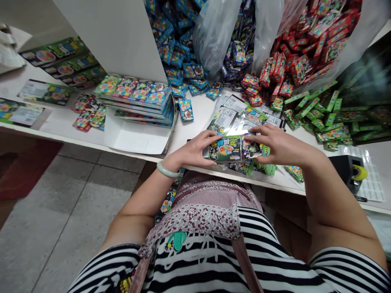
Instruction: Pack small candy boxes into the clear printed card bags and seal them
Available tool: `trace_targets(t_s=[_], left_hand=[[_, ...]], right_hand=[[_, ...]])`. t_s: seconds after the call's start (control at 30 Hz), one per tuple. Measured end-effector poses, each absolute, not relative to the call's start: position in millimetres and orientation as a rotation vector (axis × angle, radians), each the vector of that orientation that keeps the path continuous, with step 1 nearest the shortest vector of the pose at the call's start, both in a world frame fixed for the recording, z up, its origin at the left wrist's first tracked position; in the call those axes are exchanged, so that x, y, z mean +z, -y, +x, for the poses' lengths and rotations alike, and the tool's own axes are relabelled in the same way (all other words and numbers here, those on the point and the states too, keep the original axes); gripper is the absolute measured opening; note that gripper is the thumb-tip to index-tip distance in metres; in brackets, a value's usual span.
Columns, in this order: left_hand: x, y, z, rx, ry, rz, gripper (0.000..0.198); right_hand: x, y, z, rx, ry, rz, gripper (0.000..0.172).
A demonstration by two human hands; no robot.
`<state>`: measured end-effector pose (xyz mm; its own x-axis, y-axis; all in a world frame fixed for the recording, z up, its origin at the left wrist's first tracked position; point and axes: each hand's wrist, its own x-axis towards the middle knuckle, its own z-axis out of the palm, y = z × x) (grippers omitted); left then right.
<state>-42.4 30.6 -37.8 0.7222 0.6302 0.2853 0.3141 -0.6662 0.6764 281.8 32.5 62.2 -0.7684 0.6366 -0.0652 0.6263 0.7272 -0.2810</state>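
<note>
My left hand (195, 149) grips the left end of a green-and-black printed packet (227, 149), thumb along the near edge and fingers over the far edge. At the packet's right end, my right hand (276, 145) has its fingers curved round a small purple candy box (249, 148). The box lies right against the packet; whether it is partly inside cannot be made out. Beneath both hands lie several flat printed plastic pouches (229, 114), glossy and overlapping on the white table (195, 134).
Heaps of blue boxes (174, 44), purple boxes (240, 51), red boxes (281, 67) and green boxes (317, 108) line the back and right. A white carton (137, 136) with stacked filled packs (134, 91) stands left. A tape dispenser (348, 171) sits at right.
</note>
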Motion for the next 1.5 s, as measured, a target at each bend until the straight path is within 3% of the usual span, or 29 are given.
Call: trace_targets(t_s=[0.47,0.97,1.2,1.27,1.37,1.5], left_hand=[[-41.4,-28.1,-36.8,0.814,-0.773,2.364,0.099],[-41.0,-24.1,-33.0,0.754,-0.696,2.381,0.099],[-43.6,-25.4,-28.8,0.849,-0.718,2.336,0.098],[-45.6,-26.1,-30.7,0.899,-0.769,2.318,0.099],[-47.3,-25.8,-34.2,0.934,-0.807,2.272,0.099],[-46.3,-22.6,-41.0,0.956,-0.805,2.201,0.097]], right_hand=[[58.9,-8.7,275.0,0.169,2.771,-1.141,0.055],[55.6,-18.3,274.7,0.431,2.869,-1.006,0.055],[41.7,-15.3,268.9,0.574,2.579,-1.042,0.077],[37.3,-12.7,264.6,0.509,2.508,-1.069,0.071],[34.7,-7.7,256.3,0.474,2.525,-1.070,0.048],[30.9,-15.9,250.1,0.648,2.443,-0.949,0.036]])
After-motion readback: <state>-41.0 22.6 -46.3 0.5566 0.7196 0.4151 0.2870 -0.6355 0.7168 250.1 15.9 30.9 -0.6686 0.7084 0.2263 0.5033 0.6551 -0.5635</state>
